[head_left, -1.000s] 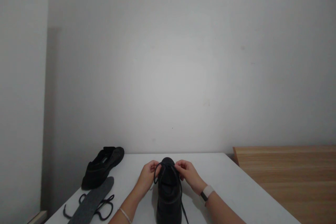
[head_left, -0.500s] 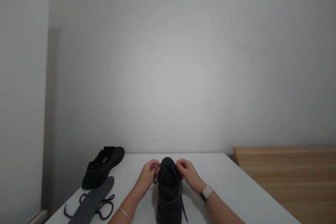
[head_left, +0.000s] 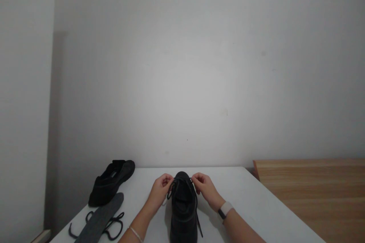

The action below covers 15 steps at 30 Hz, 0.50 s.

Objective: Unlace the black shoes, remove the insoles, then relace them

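A black shoe (head_left: 184,218) stands on the white table with its heel toward me and its toe toward the wall. My left hand (head_left: 162,188) is at the left of its lacing area, thumb and fingers pinched on the black shoelace (head_left: 169,193), which hangs in a loop below them. On the opposite side my right hand (head_left: 203,185) pinches the lace near the eyelets. A loose lace end trails down the shoe's right side onto the table. The tongue and eyelet rows are dark and hard to make out.
On the left of the table (head_left: 242,205) lie a second black shoe (head_left: 104,190) without visible laces, a grey insole (head_left: 99,218) and a loose black lace (head_left: 116,220). A wooden board (head_left: 310,193) stands beyond the right edge; a wall rises behind.
The lace loop by my left hand has become smaller and tighter. Both hands stay almost in place beside the shoe.
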Tool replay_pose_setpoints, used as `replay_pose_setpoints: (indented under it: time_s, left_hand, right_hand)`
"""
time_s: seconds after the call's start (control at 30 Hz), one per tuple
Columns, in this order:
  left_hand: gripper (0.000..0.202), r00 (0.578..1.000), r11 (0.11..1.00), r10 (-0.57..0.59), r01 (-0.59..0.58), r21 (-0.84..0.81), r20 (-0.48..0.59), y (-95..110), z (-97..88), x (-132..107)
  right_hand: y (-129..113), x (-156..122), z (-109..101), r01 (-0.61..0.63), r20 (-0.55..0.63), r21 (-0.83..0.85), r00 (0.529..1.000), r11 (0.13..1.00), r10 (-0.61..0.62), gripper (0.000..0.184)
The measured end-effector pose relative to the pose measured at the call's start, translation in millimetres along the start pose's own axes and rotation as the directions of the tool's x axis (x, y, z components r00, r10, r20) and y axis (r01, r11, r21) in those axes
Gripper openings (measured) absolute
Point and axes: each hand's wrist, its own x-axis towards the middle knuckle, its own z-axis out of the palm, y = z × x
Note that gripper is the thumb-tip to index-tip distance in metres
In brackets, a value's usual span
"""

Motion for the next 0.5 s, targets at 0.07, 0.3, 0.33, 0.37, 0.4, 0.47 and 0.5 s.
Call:
replay_pose_setpoints:
  time_s: [0.07,0.3,0.33,0.37,0.4,0.47,0.5]
  left_hand:
    - [0.040,1.000,1.000,0.009,-0.009,0.007,-0.015,0.0,0.0,0.1]
    - [0.041,1.000,1.000,-0.003,0.003,0.009,0.024,3.0,0.9,-2.3]
    - [0.041,1.000,1.000,-0.002,0.002,0.009,0.023,3.3,0.7,-2.4]
    - [0.042,1.000,1.000,0.001,-0.001,0.009,0.018,3.4,0.4,-2.2]
    - [0.042,1.000,1.000,0.006,-0.006,0.009,0.009,3.3,-0.1,-1.8]
    - [0.042,1.000,1.000,0.017,-0.017,0.008,-0.013,2.7,-1.5,-0.5]
    - [0.043,0.999,1.000,0.022,-0.021,0.008,-0.024,2.4,-2.2,0.3]
  right_hand:
    - [1.2,0.5,0.0,-0.002,-0.015,0.003,1.000,1.000,0.002,0.045]
    - [2.6,-0.7,-1.3,-0.041,0.042,0.026,0.998,0.999,0.040,0.041]
    - [2.9,-0.5,-1.4,-0.044,0.048,0.027,0.998,0.999,0.042,0.041]
    - [3.1,0.0,-1.5,-0.042,0.046,0.031,0.998,0.999,0.041,0.040]
    - [3.3,0.6,-1.7,-0.038,0.036,0.036,0.999,0.999,0.037,0.039]
    - [3.4,1.9,-2.7,-0.025,0.001,0.049,1.000,0.998,0.024,0.038]
    - [3.2,2.5,-3.3,-0.019,-0.018,0.055,1.000,0.998,0.020,0.037]
